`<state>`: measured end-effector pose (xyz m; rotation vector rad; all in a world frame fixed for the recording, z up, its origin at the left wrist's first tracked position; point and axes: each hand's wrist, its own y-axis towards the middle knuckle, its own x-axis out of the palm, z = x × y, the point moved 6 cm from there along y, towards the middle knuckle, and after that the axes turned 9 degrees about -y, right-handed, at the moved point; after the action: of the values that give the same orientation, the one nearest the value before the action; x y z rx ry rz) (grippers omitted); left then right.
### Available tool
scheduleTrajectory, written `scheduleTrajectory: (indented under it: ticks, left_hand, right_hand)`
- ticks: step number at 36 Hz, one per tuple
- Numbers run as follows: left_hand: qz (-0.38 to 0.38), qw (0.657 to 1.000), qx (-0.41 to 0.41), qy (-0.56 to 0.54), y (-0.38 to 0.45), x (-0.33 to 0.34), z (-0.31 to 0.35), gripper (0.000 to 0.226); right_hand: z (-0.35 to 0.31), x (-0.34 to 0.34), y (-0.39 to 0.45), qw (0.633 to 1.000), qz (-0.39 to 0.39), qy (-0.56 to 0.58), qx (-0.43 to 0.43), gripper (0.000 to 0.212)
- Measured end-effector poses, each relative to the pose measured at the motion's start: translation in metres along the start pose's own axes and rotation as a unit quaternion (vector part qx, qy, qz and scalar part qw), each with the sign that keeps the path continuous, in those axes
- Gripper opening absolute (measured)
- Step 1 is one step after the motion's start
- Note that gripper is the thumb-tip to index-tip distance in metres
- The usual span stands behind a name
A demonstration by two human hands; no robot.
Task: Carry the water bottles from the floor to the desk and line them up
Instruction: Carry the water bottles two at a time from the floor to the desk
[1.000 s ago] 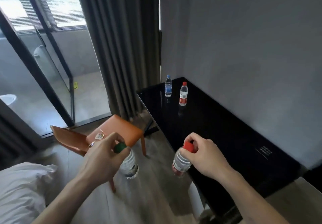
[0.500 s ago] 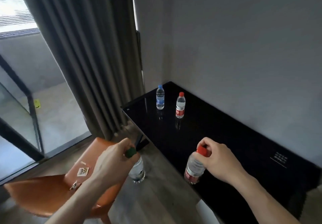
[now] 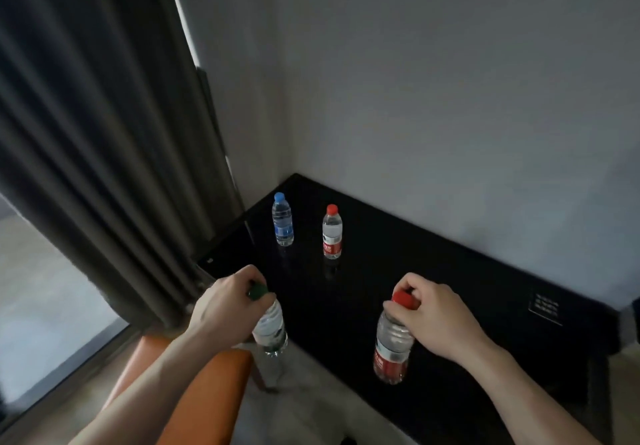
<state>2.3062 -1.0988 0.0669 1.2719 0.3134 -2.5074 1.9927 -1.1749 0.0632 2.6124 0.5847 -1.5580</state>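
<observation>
Here both hands (image 3: 228, 309) grip bottles (image 3: 272, 330) by the caps; desk (image 3: 450, 271) below.

A grey wall (image 3: 450, 81) meets a dark curtain (image 3: 86, 133) left of it, with an orange chair (image 3: 207, 385) below the curtain.

Dark grey curtain (image 3: 104, 133) hangs full height at left, ending beside the plain grey wall (image 3: 450, 98). Orange chair (image 3: 207, 392) at bottom, partly cut off by the frame. Glass door (image 3: 41, 306) at far left, pale floor (image 3: 304, 410) under the chair.
</observation>
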Motion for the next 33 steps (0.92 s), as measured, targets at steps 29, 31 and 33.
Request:
scheduleTrajectory:
  ticks: [29, 31, 33]
  left_hand:
    - [-0.191, 0.976, 0.079, 0.074, 0.258, 0.074, -0.008, 0.013]
    - [-0.210, 0.971, 0.089, 0.069, 0.272, 0.080, -0.011, 0.013]
    - [-0.226, 0.967, 0.102, 0.068, 0.283, 0.087, -0.010, 0.012]
  right_hand:
    - [0.011, 0.025, 0.234, 0.989, 0.012, 0.003, 0.147, 0.017]
    - [0.012, 0.029, 0.249, 0.986, 0.015, 0.008, 0.166, 0.017]
    - [0.014, 0.032, 0.264, 0.983, 0.021, 0.007, 0.182, 0.017]
